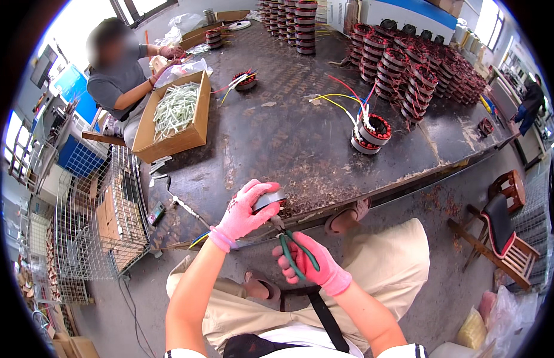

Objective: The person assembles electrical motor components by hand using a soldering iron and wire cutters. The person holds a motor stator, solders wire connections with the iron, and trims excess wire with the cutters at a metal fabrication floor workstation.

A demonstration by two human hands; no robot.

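Across the dark, scuffed tabletop (277,131), a brown cardboard box (172,148) of white tubes (177,110) sits left, probably for easy reach. At the near edge, the pink-gloved right hand (320,267) wraps green-handled metal pliers (285,244), handles partly spread, tip against or just beside the grey-and-red metal ring (270,200) the pink-gloved left hand (244,213) grasps, apparently steadying it.

L hand (246,210) & R hand (313,262) — both gloved pink. Pliers (286,253): dk. green grips. Held stator (268,201) grey w/ a bit of red. Tabletop (271,131) blk-brown, blotchy — tan scuffs. Carton (181,142) tan; tubes (177,110) v. pale greenish-white.
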